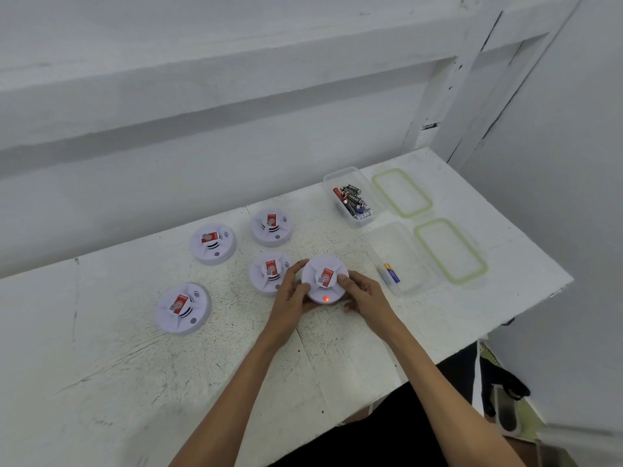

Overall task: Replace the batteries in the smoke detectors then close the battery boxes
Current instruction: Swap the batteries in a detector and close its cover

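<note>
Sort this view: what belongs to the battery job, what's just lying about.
Job: lit smoke detector in left hand and right hand; four more detectors; far battery box; near battery box; two lids.
Lying about: dark object at lower right, unclear.

A: What carries everything?

B: A white worktop [135, 365], its paint scuffed and cracked; it runs along a white wall.

A: And lying on it?

B: Round white smoke detectors, red labels up: the front-left detector [183, 308]; the back-left detector [212, 244]; the back detector [271, 227]; the middle detector [268, 274]; just beside that, the lit detector [323, 276], red lamp glowing, though whether it rests on the surface I cannot tell. To the right, the far container [367, 220] and the near container [408, 254], both clear; beside each, a green-rimmed lid: the far lid [402, 193]; the near lid [450, 251].
</note>
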